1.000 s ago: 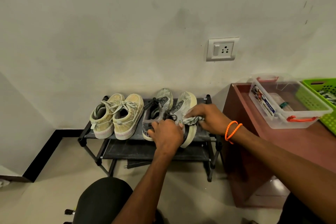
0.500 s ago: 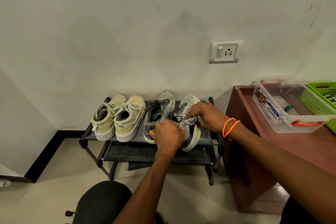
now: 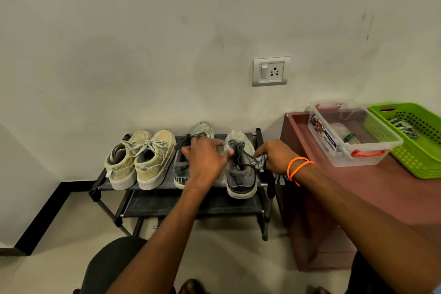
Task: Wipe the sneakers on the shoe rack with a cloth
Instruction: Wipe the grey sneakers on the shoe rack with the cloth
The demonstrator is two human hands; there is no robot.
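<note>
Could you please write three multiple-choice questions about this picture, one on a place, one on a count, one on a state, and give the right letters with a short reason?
1. Where do the sneakers stand?
A. on the top shelf of the shoe rack
B. on the floor
C. in the green basket

2. How many sneakers are on the rack?
A. two
B. four
C. six

3. What does the right hand do?
A. it hangs empty
B. it holds a cloth
C. it presses the wall switch

Key: 1 A, both pairs sit on the top shelf of the shoe rack. 2 B, two beige sneakers and two grey sneakers. 3 B, the right hand curls round a cloth beside the right grey sneaker; the left hand rests with spread fingers between the grey pair.
</note>
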